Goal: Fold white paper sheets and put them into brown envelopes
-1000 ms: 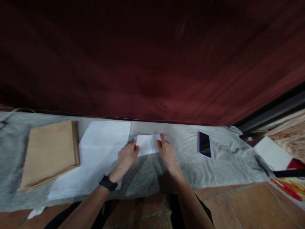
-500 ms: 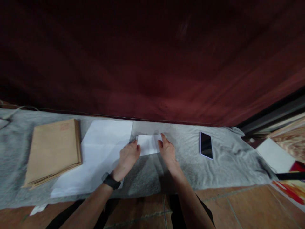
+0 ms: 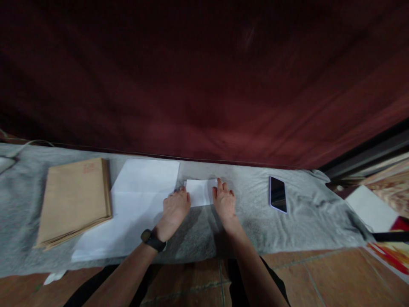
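Observation:
A small folded piece of white paper (image 3: pixel 200 193) lies on the grey cloth between my hands. My left hand (image 3: pixel 177 207) is closed on its left end, the fingers curled and partly hidden from me. At the right end, my right hand (image 3: pixel 225 203) has its thumb and fingers on the paper. A dark watch sits on my left wrist. Large white paper sheets (image 3: pixel 140 179) spread out to the left, close beside my left hand.
A stack of brown paper envelopes (image 3: pixel 75 198) overlaps the white sheets at the left. To the right lies a phone (image 3: pixel 277 194) in a purple case. The grey cloth (image 3: pixel 306 217) runs along a dark red hanging surface (image 3: pixel 204 106). Below are floor tiles (image 3: pixel 316 273).
The small paper stays between my hands and looks slightly flatter. My left hand has turned a little, and the whole view has shifted slightly.

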Demonstrator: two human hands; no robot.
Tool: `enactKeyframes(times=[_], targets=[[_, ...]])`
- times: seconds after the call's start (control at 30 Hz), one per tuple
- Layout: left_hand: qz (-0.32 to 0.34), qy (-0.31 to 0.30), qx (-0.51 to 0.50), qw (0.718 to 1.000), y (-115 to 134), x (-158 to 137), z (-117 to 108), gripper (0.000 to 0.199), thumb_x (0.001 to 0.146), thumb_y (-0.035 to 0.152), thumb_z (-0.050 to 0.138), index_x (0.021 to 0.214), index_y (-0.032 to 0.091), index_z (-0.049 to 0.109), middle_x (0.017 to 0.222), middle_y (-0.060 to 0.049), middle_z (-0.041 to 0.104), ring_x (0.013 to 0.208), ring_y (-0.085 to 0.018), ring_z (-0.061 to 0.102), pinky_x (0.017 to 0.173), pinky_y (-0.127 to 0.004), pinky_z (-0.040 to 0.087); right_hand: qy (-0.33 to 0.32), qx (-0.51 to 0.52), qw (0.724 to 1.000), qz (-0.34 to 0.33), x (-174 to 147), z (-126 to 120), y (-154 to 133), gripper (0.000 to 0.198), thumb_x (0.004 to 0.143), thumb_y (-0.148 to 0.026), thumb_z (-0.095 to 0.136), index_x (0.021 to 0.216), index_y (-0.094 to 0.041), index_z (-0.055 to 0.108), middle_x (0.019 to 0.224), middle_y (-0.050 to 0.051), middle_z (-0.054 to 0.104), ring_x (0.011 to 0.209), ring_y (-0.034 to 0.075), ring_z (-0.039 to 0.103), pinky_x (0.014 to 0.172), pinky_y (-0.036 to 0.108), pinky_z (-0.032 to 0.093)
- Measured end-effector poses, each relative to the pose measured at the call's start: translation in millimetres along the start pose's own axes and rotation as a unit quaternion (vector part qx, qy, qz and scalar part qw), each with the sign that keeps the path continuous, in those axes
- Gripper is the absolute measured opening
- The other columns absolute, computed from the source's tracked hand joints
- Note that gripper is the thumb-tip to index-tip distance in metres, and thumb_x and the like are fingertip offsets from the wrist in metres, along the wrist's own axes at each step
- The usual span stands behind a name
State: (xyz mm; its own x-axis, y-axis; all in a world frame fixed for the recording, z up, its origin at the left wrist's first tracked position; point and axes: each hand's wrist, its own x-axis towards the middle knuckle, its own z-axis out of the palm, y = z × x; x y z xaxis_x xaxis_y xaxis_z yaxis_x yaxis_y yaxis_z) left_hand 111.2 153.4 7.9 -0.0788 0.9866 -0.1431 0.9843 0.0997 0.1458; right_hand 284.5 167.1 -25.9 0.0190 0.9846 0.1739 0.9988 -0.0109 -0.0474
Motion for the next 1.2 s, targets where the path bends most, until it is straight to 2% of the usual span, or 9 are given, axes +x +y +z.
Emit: enactKeyframes(times=[0.17,0.27,0.5,0.63,0.83,1.2], targets=[[0.006,-0.002,0.002,1.000,-1,1,2,0.043,0.099,0.026,0.034,0.124,0.006,0.062,0.102,-0.021,0.074,0.096,-0.032,0.072,0.083,-0.044,0.055,0.024,0.019,0.999,-0.024,0,-1,-1,0.043,0.103,-0.025,0.042,0.144,-0.015,0.048,0.117,0.016,0.065,0.104,0.026,0.060,0.092,0.040,0.043],[0.006,0.003,0.005,1.000,-1,1,2,0.043,0.099,0.026,0.034,0.126,0.007,0.061,0.104,-0.021,0.073,0.097,-0.031,0.072,0.083,-0.042,0.055,0.037,0.052,0.997,-0.053,-2,-2,-4,0.041,0.102,-0.023,0.044,0.141,-0.016,0.052,0.128,0.017,0.061,0.112,0.027,0.056,0.097,0.043,0.042],[-0.001,-0.017,-0.002,1.000,1,0,-6,0.043,0.099,0.027,0.033,0.124,0.007,0.062,0.109,-0.021,0.073,0.100,-0.028,0.071,0.086,-0.038,0.054,0.026,0.176,0.974,-0.142,-18,6,-27,0.039,0.103,-0.026,0.041,0.140,-0.019,0.055,0.145,0.009,0.055,0.132,0.021,0.048,0.110,0.037,0.039],[0.001,-0.025,-0.002,1.000,1,0,-7,0.043,0.100,0.027,0.031,0.123,0.009,0.062,0.110,-0.020,0.073,0.102,-0.028,0.071,0.086,-0.037,0.054,0.009,0.195,0.965,-0.178,-26,12,-37,0.043,0.105,-0.028,0.038,0.145,-0.018,0.051,0.152,0.008,0.050,0.141,0.021,0.043,0.118,0.040,0.032],[0.005,-0.018,0.008,1.000,2,-1,-6,0.043,0.100,0.027,0.031,0.126,0.008,0.061,0.107,-0.020,0.073,0.104,-0.028,0.071,0.087,-0.037,0.053,0.002,0.159,0.972,-0.171,-30,15,-39,0.045,0.105,-0.033,0.040,0.148,-0.019,0.048,0.156,0.009,0.043,0.146,0.024,0.036,0.120,0.044,0.029],[0.006,-0.017,0.010,1.000,2,-1,-6,0.044,0.100,0.026,0.029,0.127,0.007,0.060,0.110,-0.021,0.072,0.101,-0.028,0.071,0.086,-0.038,0.054,0.007,0.130,0.980,-0.149,-28,16,-29,0.048,0.105,-0.035,0.043,0.151,-0.022,0.043,0.158,0.009,0.041,0.146,0.024,0.036,0.121,0.045,0.028]])
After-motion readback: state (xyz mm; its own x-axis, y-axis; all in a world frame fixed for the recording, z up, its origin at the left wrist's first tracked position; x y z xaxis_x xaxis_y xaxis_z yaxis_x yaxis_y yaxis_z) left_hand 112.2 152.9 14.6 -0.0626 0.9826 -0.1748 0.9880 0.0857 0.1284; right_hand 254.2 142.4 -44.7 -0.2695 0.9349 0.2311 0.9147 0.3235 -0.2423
